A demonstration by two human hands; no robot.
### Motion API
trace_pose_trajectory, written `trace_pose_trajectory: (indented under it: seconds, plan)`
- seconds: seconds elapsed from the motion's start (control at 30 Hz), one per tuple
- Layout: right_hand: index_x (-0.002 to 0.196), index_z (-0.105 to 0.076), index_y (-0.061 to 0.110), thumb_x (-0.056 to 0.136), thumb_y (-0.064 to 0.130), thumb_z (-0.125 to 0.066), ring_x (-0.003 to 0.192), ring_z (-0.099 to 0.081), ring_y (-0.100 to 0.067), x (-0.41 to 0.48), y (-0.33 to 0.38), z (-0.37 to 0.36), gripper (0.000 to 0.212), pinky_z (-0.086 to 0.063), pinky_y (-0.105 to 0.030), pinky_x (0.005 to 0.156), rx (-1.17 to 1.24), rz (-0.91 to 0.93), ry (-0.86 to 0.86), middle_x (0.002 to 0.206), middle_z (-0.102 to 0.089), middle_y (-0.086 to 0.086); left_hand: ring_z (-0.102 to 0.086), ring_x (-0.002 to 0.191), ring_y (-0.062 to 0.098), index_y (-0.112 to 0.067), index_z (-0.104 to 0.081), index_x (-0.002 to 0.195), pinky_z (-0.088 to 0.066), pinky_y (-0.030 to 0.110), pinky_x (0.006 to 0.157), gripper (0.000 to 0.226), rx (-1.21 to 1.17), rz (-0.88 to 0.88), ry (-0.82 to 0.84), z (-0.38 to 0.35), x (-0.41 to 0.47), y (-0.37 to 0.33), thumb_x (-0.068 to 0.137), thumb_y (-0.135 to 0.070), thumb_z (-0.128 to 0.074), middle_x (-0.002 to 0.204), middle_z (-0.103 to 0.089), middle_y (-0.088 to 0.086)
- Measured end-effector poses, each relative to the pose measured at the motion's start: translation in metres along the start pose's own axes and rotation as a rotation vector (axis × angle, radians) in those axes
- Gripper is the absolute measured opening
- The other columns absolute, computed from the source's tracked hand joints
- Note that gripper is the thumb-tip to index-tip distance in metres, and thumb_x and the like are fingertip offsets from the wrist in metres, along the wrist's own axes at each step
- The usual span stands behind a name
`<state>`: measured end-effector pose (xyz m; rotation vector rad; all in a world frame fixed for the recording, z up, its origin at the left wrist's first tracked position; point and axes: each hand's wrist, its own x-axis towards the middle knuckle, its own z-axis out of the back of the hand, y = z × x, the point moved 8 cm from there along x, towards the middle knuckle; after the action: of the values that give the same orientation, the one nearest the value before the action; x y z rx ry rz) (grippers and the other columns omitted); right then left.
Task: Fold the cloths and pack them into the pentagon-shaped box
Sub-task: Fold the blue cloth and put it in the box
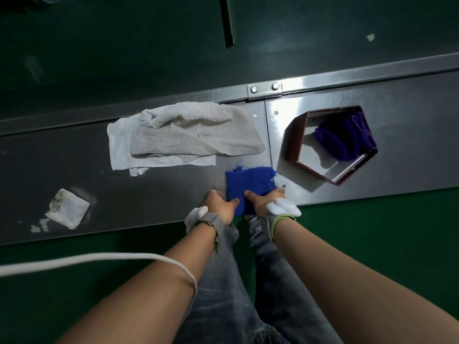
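Observation:
A folded blue cloth (249,181) lies at the near edge of the steel table (161,194). My left hand (219,203) grips its near left corner and my right hand (265,199) grips its near right side. To the right stands the pentagon-shaped box (293,145) with dark red walls, and a purple cloth (347,140) lies inside against its far right wall. A cream towel (198,130) rests loosely on a thin white cloth (119,150) at the table's back middle. A small folded white cloth (68,208) sits near the left front edge.
A raised steel rail with a bolted bracket (264,89) runs along the table's far edge. A white cable (99,259) crosses my left forearm. Green floor (385,232) lies below the table's front edge.

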<state>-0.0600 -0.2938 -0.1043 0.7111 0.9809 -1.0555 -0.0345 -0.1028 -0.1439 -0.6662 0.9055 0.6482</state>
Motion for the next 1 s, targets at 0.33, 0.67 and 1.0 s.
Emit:
trace_pose_trajectory:
  seconds: [0.33,0.67,1.0]
  plan:
    - [0.085,-0.061,0.027,0.062,0.047,-0.066,0.078,-0.066,-0.022,-0.040,-0.007,0.028,0.031,-0.053,-0.031,0.073,0.120,0.345,0.050,0.077,-0.067,0.005,-0.059,0.063,0.020,-0.017,-0.063,0.068,-0.041,0.029,0.060,0.014,-0.156,-0.025,0.432,-0.009,-0.055,-0.019,0.077,-0.010,-0.069,0.065,-0.065,0.001]
    - [0.107,-0.051,0.017,0.081,0.027,-0.062,0.063,-0.056,-0.040,-0.075,-0.003,0.204,0.030,-0.040,-0.037,0.057,-0.222,0.606,-0.616,0.080,-0.067,-0.020,-0.056,0.079,0.021,-0.032,-0.057,0.121,-0.044,0.027,0.068,0.042,0.367,-0.930,0.040,-0.029,-0.104,-0.197,0.081,-0.019,-0.055,0.088,-0.051,-0.002]
    - [0.088,-0.048,0.023,0.085,0.025,-0.053,0.059,-0.049,-0.029,0.004,0.036,0.179,0.006,-0.038,-0.032,0.053,-0.500,0.618,-0.459,0.079,-0.063,-0.010,-0.061,0.093,0.040,-0.029,-0.058,0.111,-0.051,0.039,0.076,0.036,0.932,-0.859,0.054,-0.071,-0.083,-0.213,0.078,-0.044,-0.054,0.115,-0.053,0.013]
